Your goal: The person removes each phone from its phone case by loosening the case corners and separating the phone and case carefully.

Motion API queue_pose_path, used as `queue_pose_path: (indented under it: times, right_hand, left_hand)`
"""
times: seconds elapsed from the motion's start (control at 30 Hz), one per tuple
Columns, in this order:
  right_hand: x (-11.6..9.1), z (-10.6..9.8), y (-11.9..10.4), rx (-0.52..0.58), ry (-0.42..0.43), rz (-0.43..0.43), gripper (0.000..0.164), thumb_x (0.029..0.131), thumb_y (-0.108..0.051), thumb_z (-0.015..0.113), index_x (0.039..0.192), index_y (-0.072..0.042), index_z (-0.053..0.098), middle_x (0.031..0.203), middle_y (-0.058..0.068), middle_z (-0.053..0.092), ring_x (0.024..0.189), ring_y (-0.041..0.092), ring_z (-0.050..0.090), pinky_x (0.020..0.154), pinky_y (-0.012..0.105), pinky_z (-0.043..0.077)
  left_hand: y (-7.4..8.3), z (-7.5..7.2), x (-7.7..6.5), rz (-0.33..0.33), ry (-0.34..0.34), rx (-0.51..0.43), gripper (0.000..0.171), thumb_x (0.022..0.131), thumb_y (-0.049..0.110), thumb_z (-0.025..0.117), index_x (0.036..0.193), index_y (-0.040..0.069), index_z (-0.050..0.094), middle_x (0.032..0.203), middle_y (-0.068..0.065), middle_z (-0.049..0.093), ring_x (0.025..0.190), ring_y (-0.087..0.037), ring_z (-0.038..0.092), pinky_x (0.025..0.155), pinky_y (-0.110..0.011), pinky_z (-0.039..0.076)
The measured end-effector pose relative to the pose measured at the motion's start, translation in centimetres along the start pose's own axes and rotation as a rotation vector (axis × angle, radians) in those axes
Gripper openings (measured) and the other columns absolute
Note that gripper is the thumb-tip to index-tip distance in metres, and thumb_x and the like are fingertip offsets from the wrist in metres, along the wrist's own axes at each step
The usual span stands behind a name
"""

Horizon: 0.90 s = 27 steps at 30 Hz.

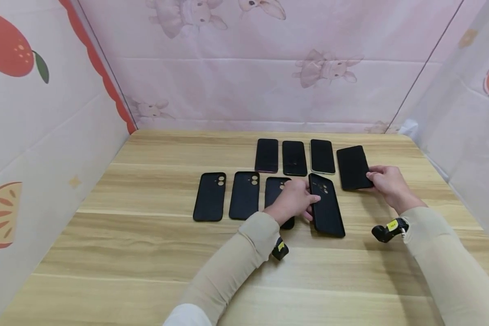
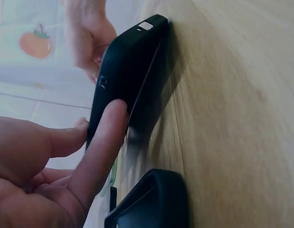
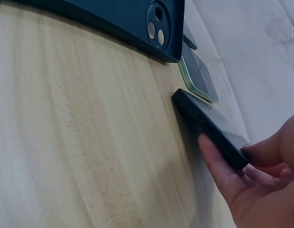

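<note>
In the head view my left hand (image 1: pixel 291 199) pinches the left edge of a black phone case (image 1: pixel 329 210) between thumb and fingers. This case is tilted, its left side raised off the table, as the left wrist view of the phone case (image 2: pixel 123 66) also shows. My right hand (image 1: pixel 391 184) pinches a black phone (image 1: pixel 353 167) by its lower right corner. In the right wrist view that phone (image 3: pixel 208 128) leans, with the thumb on one face and a finger beneath. My left forearm and hand partly cover another black case (image 1: pixel 272 192).
Two more black cases (image 1: pixel 209 197) lie left of my left hand, camera cutouts at upper right. Behind them three phones (image 1: pixel 266 155) lie in a row, screens up. The wooden table (image 1: pixel 146 253) meets printed cloth walls (image 1: pixel 248 90) at the back and sides.
</note>
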State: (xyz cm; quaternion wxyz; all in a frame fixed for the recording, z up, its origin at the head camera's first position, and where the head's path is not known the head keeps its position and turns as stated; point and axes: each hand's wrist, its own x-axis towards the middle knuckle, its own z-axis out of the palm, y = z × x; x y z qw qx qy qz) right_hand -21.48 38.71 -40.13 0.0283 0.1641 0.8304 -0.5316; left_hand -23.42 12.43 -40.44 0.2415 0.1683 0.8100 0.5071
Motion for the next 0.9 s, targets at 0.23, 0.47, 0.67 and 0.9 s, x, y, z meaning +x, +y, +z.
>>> queue_pose_path:
  times: [0.23,0.47,0.67,0.9]
  right_hand:
    - [0.3,-0.2,0.3,-0.069,-0.033,0.016,0.053,0.104,-0.009,0.039,0.145,0.022,0.023,0.138,0.035,0.037,0.079,-0.008,0.052,0.076,0.018,0.057]
    - [0.1,-0.3,0.2,-0.152,-0.027,0.070,0.058,0.104,-0.017,0.039,0.148,0.017,0.022,0.149,0.035,0.030,0.106,0.021,0.048,0.073,0.020,0.053]
    - [-0.2,-0.2,0.2,-0.127,-0.039,0.062,0.060,0.102,-0.015,0.038,0.150,0.015,0.019,0.155,0.034,0.023,0.122,0.029,0.039,0.075,0.019,0.051]
    - [-1.2,-0.2,-0.2,-0.145,-0.051,0.042,0.064,0.103,-0.021,0.035,0.153,0.011,0.011,0.157,0.035,0.018,0.137,0.041,0.033,0.110,0.046,0.041]
  left_hand:
    - [0.6,-0.3,-0.6,0.109,0.035,0.482,0.038,0.094,0.031,0.068,0.070,0.002,0.068,0.054,-0.008,0.067,0.048,-0.015,0.068,0.050,-0.014,0.047]
    - [1.0,-1.1,-1.0,0.113,0.000,0.585,0.046,0.098,0.034,0.062,0.063,0.006,0.068,0.047,-0.001,0.061,0.041,-0.010,0.058,0.048,-0.018,0.042]
    - [0.8,-3.2,-1.3,0.132,0.019,0.544,0.041,0.102,0.034,0.055,0.112,-0.003,0.068,0.092,-0.008,0.076,0.082,-0.017,0.073,0.077,-0.024,0.056]
    - [-0.3,-6.8,-2.3,0.181,0.168,0.495,0.053,0.105,0.031,0.048,0.152,0.009,0.038,0.121,-0.006,0.071,0.098,-0.014,0.070,0.084,-0.030,0.057]
